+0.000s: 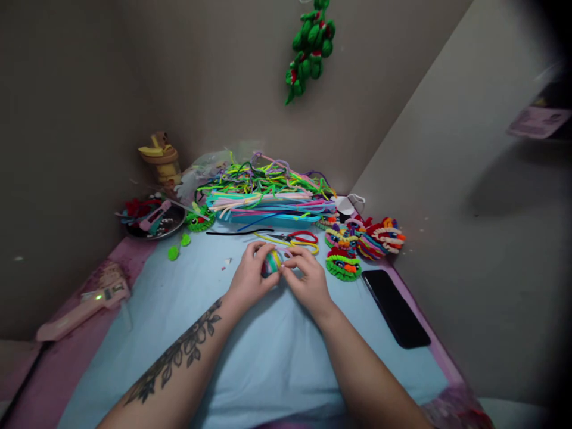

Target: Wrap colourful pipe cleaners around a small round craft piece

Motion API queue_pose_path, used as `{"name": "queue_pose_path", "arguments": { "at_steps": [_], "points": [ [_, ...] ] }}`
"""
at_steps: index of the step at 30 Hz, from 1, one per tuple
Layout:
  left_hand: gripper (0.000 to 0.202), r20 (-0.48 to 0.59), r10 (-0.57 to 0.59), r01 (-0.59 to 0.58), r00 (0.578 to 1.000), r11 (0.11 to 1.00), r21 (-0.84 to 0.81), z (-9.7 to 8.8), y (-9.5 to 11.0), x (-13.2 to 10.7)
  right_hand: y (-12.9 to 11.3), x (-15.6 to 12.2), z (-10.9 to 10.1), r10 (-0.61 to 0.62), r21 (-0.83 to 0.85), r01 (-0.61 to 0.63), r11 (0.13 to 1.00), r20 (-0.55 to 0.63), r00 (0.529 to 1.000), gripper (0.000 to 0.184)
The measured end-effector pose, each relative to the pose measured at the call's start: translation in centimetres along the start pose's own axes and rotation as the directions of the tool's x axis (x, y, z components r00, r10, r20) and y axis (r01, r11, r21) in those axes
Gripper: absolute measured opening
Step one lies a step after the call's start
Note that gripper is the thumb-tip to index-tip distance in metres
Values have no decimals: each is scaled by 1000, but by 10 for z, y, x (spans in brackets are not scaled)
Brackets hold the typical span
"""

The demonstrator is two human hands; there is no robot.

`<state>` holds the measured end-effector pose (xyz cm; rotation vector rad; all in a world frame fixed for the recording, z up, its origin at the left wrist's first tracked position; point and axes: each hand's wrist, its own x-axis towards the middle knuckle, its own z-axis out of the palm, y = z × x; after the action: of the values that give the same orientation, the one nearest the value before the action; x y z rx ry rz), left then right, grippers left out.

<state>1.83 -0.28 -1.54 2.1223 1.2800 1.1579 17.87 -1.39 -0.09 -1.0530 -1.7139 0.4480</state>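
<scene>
My left hand (250, 277) and my right hand (308, 280) meet at the middle of the light blue table cover (268, 351). Between their fingertips they pinch a small multicoloured pipe-cleaner piece (271, 262), striped in green, pink and blue. Both hands have their fingers curled round it. A tattoo runs along my left forearm. Just beyond the hands lie red-handled scissors (297, 238) and a yellow pipe cleaner.
A big pile of coloured pipe cleaners (268, 193) lies at the back. Finished colourful pipe-cleaner figures (357, 244) sit at the right, a black phone (395, 307) beside them. A pink glue gun (84, 307) lies left, a dark tray (154, 220) back left. Green ornament (310, 47) hangs above.
</scene>
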Motion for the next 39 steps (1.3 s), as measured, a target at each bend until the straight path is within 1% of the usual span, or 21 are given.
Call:
{"name": "queue_pose_path", "arguments": {
  "at_steps": [2,4,7,9,12,14,17,18,20,22,24,28,30,31,33,36,37,39],
  "points": [
    [48,8,4,-4,1000,1000,19,0,0,0,1,-1,2,71,18,-71,997,3,997,7],
    [50,27,10,-12,1000,999,42,0,1,-1,2,-1,4,173,56,-172,984,-23,985,6],
    [52,55,20,-24,998,997,74,-1,3,-2,4,1,5,325,129,-313,941,-86,942,14],
    [52,68,29,-35,997,995,90,-2,4,-2,5,2,5,404,202,-378,903,-106,908,18],
    [51,76,43,-51,996,993,106,-2,5,-2,6,6,5,492,335,-450,828,-46,869,27],
    [51,78,47,-55,996,993,105,-2,5,-2,7,8,4,507,378,-470,798,2,862,28],
    [50,61,38,-43,997,997,71,-1,5,-2,8,10,1,477,395,-446,803,23,879,16],
    [50,48,30,-32,998,998,52,-1,4,-1,8,10,0,468,408,-439,800,33,883,15],
    [49,8,7,-7,1000,1000,11,-1,3,1,8,11,-2,467,448,-442,777,61,882,19],
    [49,-21,-18,17,1000,1000,-24,-1,2,3,8,12,-3,483,501,-465,730,104,869,26],
    [49,-17,-34,34,999,998,-47,-1,0,5,8,12,-3,514,575,-509,640,173,841,30],
    [47,-8,-60,59,998,994,-88,-2,0,7,10,12,-4,579,688,-613,390,335,744,38],
    [46,-14,-62,60,998,991,-120,-3,-1,8,10,12,-5,580,699,-638,324,386,718,40],
    [46,-11,-60,58,998,989,-135,-4,-1,8,10,12,-6,573,695,-646,315,403,714,39],
    [45,1,-62,62,998,986,-158,-4,-1,9,10,12,-6,560,684,-651,330,413,718,37],
    [46,24,-129,131,991,960,-246,-5,-1,9,11,13,-7,555,692,-621,367,373,743,38],
    [47,42,-165,170,985,937,-306,-5,-1,9,12,13,-6,555,705,-607,367,358,751,38],
    [49,100,-236,256,967,860,-442,-6,0,10,13,13,-6,551,726,-590,354,347,759,36]
  ]
}}
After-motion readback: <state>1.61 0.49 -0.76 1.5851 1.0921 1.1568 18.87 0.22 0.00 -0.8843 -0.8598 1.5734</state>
